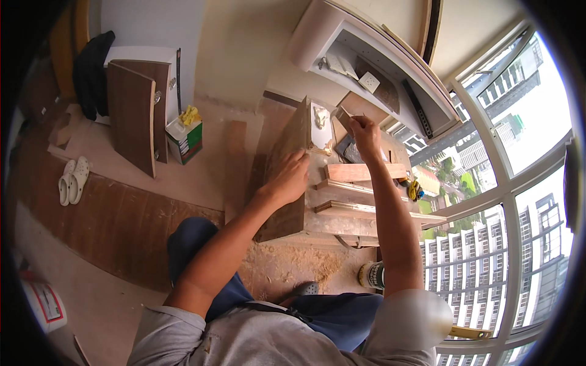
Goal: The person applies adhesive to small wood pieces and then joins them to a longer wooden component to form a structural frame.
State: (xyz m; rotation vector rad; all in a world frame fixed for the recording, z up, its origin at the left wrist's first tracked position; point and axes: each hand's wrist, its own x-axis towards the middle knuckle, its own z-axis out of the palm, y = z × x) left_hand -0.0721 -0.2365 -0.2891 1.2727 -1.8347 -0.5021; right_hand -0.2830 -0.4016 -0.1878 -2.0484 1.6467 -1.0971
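My right hand [365, 135] is closed around a small flat scraper-like tool [344, 117], whose exact kind is hard to make out. It hovers over the far part of a wooden box bench [287, 210]. My left hand [289, 177] rests at the bench's left upper edge, fingers bent together; what they grip, if anything, is hidden. Just beyond those fingers lies a white board [322, 141] bearing a pale lump of paste-like material [320, 116]. Nearer me, a reddish wood block [357, 172] and several wooden strips [345, 208] lie across the bench, below my right forearm.
Wood shavings [317, 268] cover the floor between my legs and the bench. A paint can [371, 275] stands by the window. A pale open cabinet [372, 67] is beyond the bench. Brown panels [131, 116], a green-and-white tin [184, 140] and white clogs [74, 181] are at left.
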